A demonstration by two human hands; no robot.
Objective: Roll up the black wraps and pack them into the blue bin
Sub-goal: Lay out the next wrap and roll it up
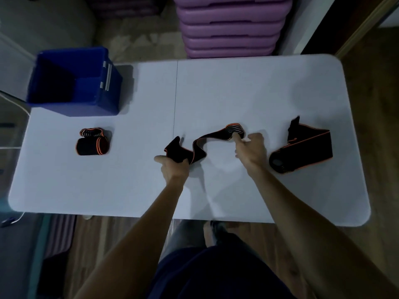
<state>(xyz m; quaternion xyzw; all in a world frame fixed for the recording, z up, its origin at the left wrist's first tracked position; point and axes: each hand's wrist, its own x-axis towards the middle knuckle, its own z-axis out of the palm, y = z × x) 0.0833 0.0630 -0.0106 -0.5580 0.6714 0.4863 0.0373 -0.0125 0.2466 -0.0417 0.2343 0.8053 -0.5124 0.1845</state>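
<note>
1. The white table [237, 87] in front of me is smooth and matte, with rounded corners and a thin seam running across it near the middle.
2. Beyond its far edge stands a stack of purple moulded platforms [231, 26], rounded and glossy, one on another.
3. The blue bin [108, 98] sits on the far left corner of the table: hard plastic, boxy, open at the top, with small pale fittings on its right wall. Its inside is dark, and I cannot tell what lies in it. I can read no writing on it.
4. To my right lies a loose wrap [306, 147], flat black fabric with an orange edge, folded over itself, one end curled into a round.
5. The wrap I am holding [213, 139] is a long black elastic band edged in orange, sagging in a wave just above the table between my hands. Its right end is striped with pale lines.
6. Near the left, in front of the bin, lie rolled wraps [92, 142]: tight black cylinders with orange rims, touching each other.
7. My left hand [174, 167] is closed on the plain end of the band.
8. My right hand [251, 147] pinches the striped end, and the hands are well apart.
</note>
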